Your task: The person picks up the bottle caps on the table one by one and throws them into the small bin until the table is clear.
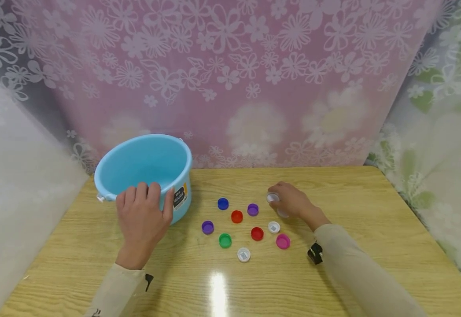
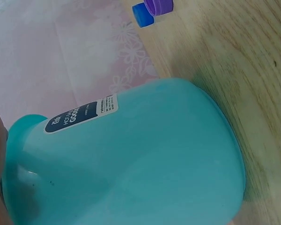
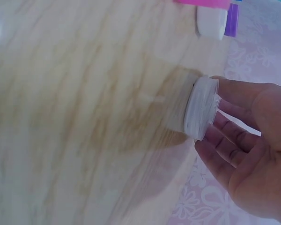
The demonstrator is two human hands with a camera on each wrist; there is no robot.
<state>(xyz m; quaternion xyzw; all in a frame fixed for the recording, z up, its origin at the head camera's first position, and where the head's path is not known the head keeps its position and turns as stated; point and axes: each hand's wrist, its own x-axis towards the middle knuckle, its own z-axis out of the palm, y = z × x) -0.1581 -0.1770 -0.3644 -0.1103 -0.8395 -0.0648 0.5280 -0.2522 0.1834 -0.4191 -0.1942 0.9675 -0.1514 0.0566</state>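
Note:
My left hand [image 1: 143, 220] grips the near rim of a light blue bucket [image 1: 182, 207], fingers over the edge. In the left wrist view, the bucket's side [image 2: 145, 154] with its label fills most of the picture. At the right, my right hand [image 1: 295, 202] pinches a whitish, see-through round cap [image 3: 201, 108] between thumb and fingers, close over the table. Left of that hand lie loose bottle caps: a blue cap [image 1: 223, 203], a green cap [image 1: 225, 240], a pink cap [image 1: 283, 241], plus several red, purple and white ones.
The wooden table [image 1: 198, 286] reaches back to a pink flowered curtain [image 1: 230, 88]. A pale wall covering [image 1: 12, 185] stands on the left, and a leaf-patterned one [image 1: 444, 176] on the right. Inside the bucket, the near part of the bottom is hidden.

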